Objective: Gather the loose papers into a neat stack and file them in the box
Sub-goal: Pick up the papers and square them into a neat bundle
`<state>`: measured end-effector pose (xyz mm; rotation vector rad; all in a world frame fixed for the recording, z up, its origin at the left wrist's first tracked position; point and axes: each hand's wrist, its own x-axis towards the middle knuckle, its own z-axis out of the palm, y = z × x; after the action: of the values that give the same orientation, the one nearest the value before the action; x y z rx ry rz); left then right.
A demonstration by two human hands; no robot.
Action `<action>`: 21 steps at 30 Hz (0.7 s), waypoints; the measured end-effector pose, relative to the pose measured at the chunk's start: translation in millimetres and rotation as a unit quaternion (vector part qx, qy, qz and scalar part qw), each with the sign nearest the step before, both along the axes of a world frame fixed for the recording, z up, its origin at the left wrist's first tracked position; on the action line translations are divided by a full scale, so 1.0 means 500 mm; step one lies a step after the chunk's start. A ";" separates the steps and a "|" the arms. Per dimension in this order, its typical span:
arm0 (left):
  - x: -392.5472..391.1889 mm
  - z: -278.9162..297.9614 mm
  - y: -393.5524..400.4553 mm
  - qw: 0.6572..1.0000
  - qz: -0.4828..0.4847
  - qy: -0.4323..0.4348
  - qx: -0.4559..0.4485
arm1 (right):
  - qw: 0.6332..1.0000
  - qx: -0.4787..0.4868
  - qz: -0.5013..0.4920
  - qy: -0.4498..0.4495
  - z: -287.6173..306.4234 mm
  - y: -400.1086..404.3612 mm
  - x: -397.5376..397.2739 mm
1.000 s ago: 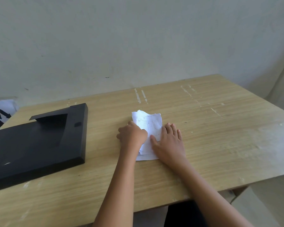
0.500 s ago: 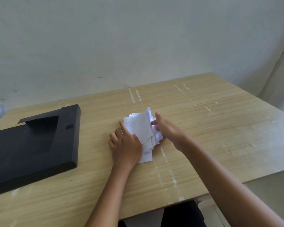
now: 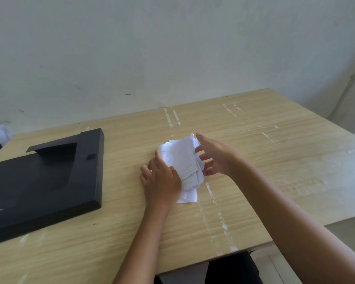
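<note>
papers (image 3: 180, 162): loose white pile at mid worktop, sheets fanned and uneven, top sheet tilted up on its right side; lowest sheet sticks out toward the near edge
left hand (image 3: 162, 181): flat on the left part of the pile, fingers straight and pressing down, thumb on the paper
right hand (image 3: 215, 158): at the right edge of the pile, palm turned to it, fingers (image 3: 200, 149) spread and relaxed, tips at the sheet edges; not gripping
box (image 3: 43, 179): black, lying on the left of the worktop, well apart from the pile, nothing in it that shows
worktop (image 3: 275, 181): light wood, white scuff streaks
change vs 1 s ago: right hand was lying flat on the pile, now off it and turned side-on; left hand was curled at the pile's left edge, now flattened on top; pile looks more fanned out
change vs 0.5 s ago: hands and pile about the same, right fingers a bit more spread
</note>
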<state>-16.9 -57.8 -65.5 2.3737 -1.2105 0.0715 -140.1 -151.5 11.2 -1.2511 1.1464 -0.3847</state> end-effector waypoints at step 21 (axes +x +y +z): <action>0.136 0.172 -0.013 0.746 -0.148 0.610 -0.222 | 0.959 -0.160 -0.044 -0.228 -0.035 -0.049 0.026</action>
<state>51.0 -64.5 20.3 1.2405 -0.7017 -1.0158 -127.3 -176.2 -6.2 -1.3021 0.7607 -0.9044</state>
